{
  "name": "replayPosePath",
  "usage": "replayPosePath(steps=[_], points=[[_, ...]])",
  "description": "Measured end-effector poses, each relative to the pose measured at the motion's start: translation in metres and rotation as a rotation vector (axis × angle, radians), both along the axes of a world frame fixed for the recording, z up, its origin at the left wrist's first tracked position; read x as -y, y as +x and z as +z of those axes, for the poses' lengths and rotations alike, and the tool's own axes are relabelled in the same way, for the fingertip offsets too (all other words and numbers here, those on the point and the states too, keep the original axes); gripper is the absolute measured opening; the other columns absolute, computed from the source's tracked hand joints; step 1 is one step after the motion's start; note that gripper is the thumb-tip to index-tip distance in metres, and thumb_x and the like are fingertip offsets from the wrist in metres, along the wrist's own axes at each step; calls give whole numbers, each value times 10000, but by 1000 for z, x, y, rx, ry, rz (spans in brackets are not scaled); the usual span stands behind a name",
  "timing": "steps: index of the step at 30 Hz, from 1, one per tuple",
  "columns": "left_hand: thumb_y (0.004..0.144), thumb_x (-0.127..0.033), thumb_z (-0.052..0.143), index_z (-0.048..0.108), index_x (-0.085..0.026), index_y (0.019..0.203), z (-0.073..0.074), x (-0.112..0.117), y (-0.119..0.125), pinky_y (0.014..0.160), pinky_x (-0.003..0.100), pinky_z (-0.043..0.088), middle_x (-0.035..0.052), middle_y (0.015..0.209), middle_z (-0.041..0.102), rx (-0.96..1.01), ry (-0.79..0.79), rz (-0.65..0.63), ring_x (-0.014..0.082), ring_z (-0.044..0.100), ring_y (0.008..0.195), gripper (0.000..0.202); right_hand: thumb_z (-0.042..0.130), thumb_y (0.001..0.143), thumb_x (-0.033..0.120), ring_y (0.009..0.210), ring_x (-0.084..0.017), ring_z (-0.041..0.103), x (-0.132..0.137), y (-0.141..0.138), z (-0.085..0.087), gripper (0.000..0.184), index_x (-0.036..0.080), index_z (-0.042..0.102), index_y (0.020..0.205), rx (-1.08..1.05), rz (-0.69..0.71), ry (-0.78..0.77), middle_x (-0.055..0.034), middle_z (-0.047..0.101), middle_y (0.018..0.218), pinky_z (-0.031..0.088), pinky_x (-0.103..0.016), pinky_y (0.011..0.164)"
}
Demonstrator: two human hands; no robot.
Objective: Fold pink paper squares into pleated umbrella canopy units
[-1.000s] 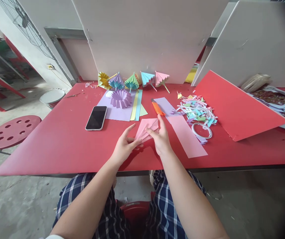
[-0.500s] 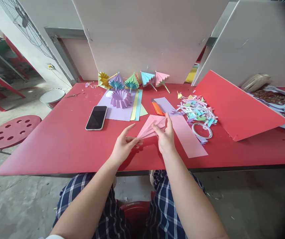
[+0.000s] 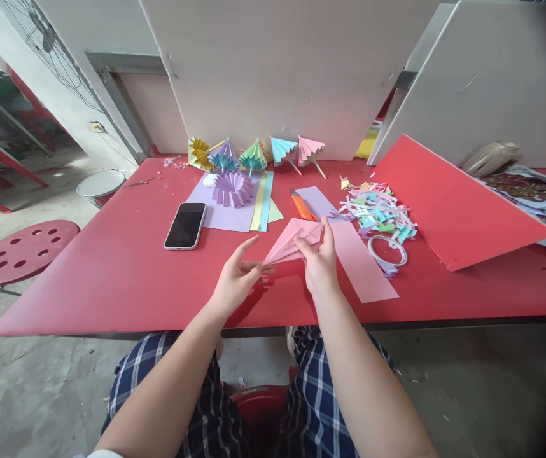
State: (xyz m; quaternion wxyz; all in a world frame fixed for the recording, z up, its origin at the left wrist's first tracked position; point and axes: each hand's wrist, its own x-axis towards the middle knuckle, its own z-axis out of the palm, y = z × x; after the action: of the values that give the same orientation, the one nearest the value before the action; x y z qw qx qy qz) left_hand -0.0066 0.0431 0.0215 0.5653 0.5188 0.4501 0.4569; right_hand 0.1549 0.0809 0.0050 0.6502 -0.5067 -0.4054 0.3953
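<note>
A folded piece of pink paper is held between both hands above the red table, its narrow tip toward the left and its wide, layered end toward the right. My left hand pinches the narrow tip between thumb and fingers, with the index finger raised. My right hand is closed on the wide end, the thumb lying over the folds and the fingers behind them. Just right of it a flat pink sheet rests on the table, and beyond the folded paper lies an orange utility knife.
Several small paper umbrellas stand along the back. A phone, coloured sheets and a pleated purple paper ring lie left of centre. Rightward are paper scraps, a tape roll and a tilted red board.
My right hand has shifted slightly right, and the wide end of the folded paper has moved with it. My left hand keeps its pinch on the tip almost unmoved.
</note>
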Motion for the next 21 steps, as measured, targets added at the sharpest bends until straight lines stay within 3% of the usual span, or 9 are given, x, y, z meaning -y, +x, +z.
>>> replayPosePath(steps=[5, 9, 17, 21], points=[[760, -243, 537, 304, -237, 1330, -1, 0, -1, 752, 402, 523, 41, 832, 697, 73, -32, -17, 236, 623, 948, 615, 666, 647, 367, 1346, -190, 158, -1, 1, -1, 817, 342, 250, 1350, -9, -1, -5, 9, 165, 1473, 270, -413, 1045], [752, -261, 571, 322, -225, 1321, 0, 0, 0, 814, 397, 499, 42, 820, 702, 29, -11, 9, 211, 641, 900, 622, 664, 646, 377, 1345, -197, 159, -1, 1, -2, 820, 345, 248, 1352, -2, 2, 10, 9, 180, 1469, 242, -423, 1055], [732, -171, 515, 321, -210, 1326, 1, 0, 1, 788, 399, 515, 15, 745, 690, 24, -33, 21, 213, 639, 910, 625, 665, 654, 369, 1355, -178, 119, 1, 0, -2, 808, 332, 259, 1351, 32, -5, 24, 16, 176, 1470, 225, -406, 1065], [760, -234, 524, 323, -205, 1324, 1, 1, 1, 756, 397, 525, 31, 767, 693, 61, -53, 20, 221, 645, 887, 600, 664, 655, 378, 1352, -180, 134, 1, 0, -1, 812, 330, 253, 1354, 37, 2, 26, 15, 175, 1471, 233, -399, 1063]])
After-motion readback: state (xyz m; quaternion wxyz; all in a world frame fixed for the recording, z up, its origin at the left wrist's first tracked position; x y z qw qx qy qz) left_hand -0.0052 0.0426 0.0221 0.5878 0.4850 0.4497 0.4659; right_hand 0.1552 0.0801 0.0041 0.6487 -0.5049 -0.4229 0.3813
